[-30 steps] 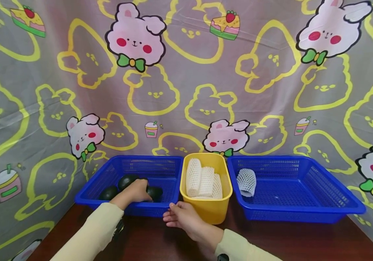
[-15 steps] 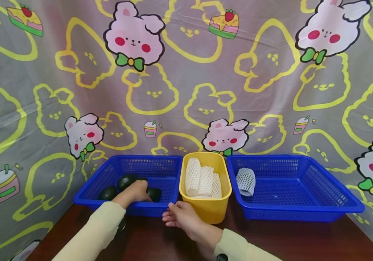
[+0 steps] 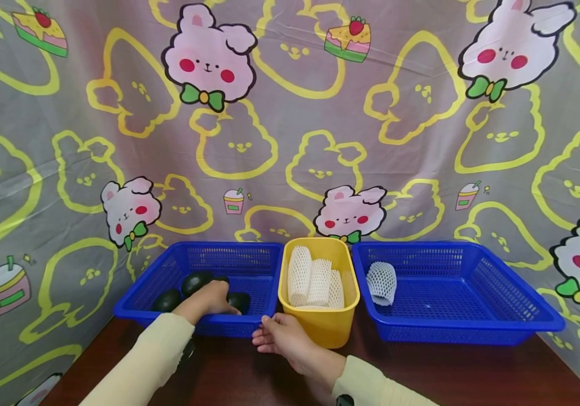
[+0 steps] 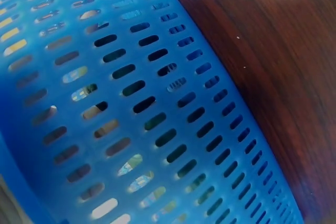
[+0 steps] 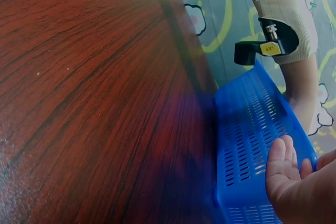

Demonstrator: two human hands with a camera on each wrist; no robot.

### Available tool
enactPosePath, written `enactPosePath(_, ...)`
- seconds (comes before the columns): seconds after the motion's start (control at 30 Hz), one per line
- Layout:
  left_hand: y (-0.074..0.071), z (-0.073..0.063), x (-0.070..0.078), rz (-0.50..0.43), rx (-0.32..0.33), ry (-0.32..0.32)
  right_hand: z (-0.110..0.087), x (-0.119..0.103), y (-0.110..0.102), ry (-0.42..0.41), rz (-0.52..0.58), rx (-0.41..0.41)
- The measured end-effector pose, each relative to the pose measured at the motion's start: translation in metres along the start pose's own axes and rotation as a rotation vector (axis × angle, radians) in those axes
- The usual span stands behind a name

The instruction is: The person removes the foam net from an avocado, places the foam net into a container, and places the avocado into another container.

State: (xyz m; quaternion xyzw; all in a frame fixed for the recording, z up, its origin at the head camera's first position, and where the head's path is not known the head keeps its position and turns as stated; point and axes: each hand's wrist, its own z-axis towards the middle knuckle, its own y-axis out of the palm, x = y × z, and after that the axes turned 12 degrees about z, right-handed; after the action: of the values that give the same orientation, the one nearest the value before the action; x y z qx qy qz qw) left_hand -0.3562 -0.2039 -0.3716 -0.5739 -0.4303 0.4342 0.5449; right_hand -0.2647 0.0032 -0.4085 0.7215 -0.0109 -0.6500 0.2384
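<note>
In the head view my left hand [image 3: 214, 297] reaches down into the left blue basket [image 3: 264, 265] and grips a dark green avocado [image 3: 240, 302], its thumb along the near side and most of its fingers hidden. Two more avocados lie to its left, one behind the wrist [image 3: 197, 282] and one near the basket's front left [image 3: 167, 300]. My right hand [image 3: 287, 338] is held loosely at that basket's front right corner, palm turned left and holding nothing. The right wrist view shows this right hand [image 5: 294, 182] beside the perforated basket wall [image 5: 244, 145]. The left wrist view shows only basket wall [image 4: 157, 103] and table.
A yellow bin [image 3: 320, 327] with several white foam net sleeves [image 3: 319, 282] stands between the two baskets. In the right blue basket [image 3: 473, 324], a foam net sleeve [image 3: 382, 283] with something dark inside lies at the left end. A patterned curtain [image 3: 290, 113] hangs behind the dark wooden table [image 3: 249, 372].
</note>
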Motion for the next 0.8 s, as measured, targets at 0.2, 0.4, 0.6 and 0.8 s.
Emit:
enactPosePath(0.2,-0.002,-0.002,-0.001,-0.023,0.001,-0.02,0.0,0.0,0.0,0.008,-0.012,0.008)
enactPosePath(0.4,-0.005,-0.004,-0.004,-0.029,0.038,-0.003,0.0,0.0,0.0,-0.003,0.002,-0.001)
enactPosePath(0.6,-0.011,-0.007,-0.008,-0.077,0.086,-0.006,-0.001,0.0,-0.001,-0.007,0.007,-0.005)
enactPosePath(0.8,-0.017,-0.015,-0.011,-0.139,0.151,-0.024,-0.006,-0.005,-0.003,-0.007,-0.03,-0.014)
